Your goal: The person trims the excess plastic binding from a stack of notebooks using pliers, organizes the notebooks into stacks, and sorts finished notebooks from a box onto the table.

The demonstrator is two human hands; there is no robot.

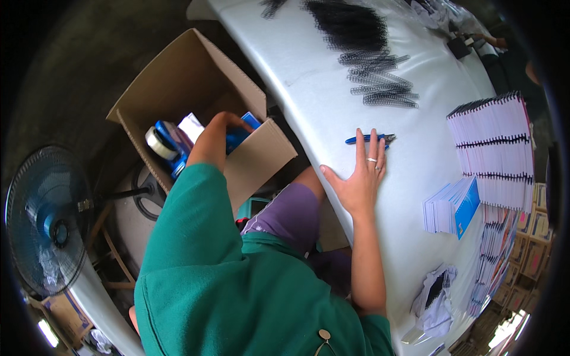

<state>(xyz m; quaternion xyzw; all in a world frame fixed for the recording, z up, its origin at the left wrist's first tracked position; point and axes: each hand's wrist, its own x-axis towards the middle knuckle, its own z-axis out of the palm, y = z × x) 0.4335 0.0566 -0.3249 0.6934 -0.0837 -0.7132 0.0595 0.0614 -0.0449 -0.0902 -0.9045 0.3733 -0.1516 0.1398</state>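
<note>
My left hand (227, 120) reaches down into an open cardboard box (178, 71) on the left. Its fingers are by a blue item (237, 139) inside, and the box wall and flap partly hide them, so their grip does not show. Beside that forearm lie a roll of tape (159, 144) and other blue and white items in the box. On the white table, my right hand (359, 178) lies flat with its fingers spread. Under its fingertips is a pair of blue-handled pliers (389, 137), partly covered by the fingers.
Black binding coils (350, 26) are heaped at the table's far end. At the right stand stacks of coil-bound books (493, 145), blue-covered booklets (468, 204) and a crumpled white bag (436, 299). A standing fan (50, 219) is at far left.
</note>
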